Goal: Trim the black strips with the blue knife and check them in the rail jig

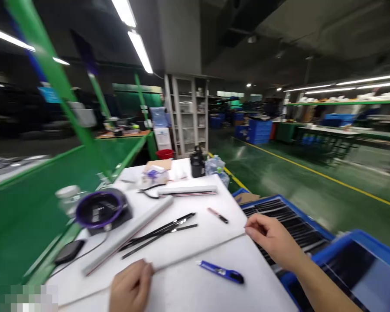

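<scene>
A thin grey strip stretches slantwise across the white table. My right hand pinches its far end by the table's right edge. Closed, my left hand grips the strip further along, and its tail runs on toward the lower left. Between my hands and nearer to me lies a blue utility knife. Beyond the strip are several black strips, a long pale roll and a small dark-ended pen-like tool. The fingertips' exact contact is blurred.
A second pale roll, black-handled pliers, a purple-rimmed bowl and a black bottle stand or lie further back. Blue crates with dark pieces are right of the table. A green partition borders the left.
</scene>
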A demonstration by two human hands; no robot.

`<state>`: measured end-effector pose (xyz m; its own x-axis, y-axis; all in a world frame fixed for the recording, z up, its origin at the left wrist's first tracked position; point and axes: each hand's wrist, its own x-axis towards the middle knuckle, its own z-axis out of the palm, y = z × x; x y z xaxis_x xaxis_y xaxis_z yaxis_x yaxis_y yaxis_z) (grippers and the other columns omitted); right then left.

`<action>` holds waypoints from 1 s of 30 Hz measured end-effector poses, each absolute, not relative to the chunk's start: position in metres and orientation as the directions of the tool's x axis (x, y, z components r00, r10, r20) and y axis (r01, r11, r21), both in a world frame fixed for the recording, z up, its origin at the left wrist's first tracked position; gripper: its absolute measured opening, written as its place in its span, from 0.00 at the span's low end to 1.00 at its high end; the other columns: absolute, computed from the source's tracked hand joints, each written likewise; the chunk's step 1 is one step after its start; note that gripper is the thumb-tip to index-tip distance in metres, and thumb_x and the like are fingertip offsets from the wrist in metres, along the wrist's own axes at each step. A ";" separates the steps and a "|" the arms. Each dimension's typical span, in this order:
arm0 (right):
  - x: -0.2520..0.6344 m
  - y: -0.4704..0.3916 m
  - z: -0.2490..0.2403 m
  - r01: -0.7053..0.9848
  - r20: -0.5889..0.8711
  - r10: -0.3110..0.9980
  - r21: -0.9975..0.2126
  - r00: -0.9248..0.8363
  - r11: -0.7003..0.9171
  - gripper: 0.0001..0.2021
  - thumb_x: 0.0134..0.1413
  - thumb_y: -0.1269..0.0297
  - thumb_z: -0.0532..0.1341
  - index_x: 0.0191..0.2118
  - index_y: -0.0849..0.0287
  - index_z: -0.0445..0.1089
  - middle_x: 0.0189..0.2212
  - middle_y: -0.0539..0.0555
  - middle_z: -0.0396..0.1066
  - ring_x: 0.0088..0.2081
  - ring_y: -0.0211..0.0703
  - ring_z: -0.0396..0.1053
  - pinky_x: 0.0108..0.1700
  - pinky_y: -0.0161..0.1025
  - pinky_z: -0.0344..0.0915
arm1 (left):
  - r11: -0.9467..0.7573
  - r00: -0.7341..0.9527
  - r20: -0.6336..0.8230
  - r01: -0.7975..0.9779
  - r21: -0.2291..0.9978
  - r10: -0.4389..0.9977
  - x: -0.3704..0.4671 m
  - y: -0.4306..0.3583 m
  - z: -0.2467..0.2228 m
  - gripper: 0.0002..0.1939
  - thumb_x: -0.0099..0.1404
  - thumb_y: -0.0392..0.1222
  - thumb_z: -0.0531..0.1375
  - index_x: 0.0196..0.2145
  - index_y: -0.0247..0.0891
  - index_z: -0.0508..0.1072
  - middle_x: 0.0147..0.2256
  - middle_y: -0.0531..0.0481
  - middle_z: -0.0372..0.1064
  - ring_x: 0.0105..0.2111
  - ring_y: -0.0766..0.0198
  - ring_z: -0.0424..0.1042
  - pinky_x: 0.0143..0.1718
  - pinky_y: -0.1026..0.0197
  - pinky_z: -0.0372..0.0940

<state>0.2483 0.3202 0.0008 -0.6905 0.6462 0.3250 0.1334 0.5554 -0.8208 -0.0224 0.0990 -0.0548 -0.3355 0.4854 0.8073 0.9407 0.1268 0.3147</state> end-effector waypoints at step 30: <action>0.078 0.245 -0.081 -0.010 0.393 0.473 -0.777 -0.789 0.629 0.10 0.58 0.61 0.55 0.30 0.57 0.70 0.19 0.45 0.59 0.22 0.40 0.58 0.27 0.33 0.53 | 0.507 -0.525 0.380 0.848 0.155 0.762 -0.082 0.101 -0.019 0.11 0.65 0.37 0.54 0.34 0.42 0.77 0.30 0.48 0.74 0.35 0.54 0.71 0.33 0.57 0.62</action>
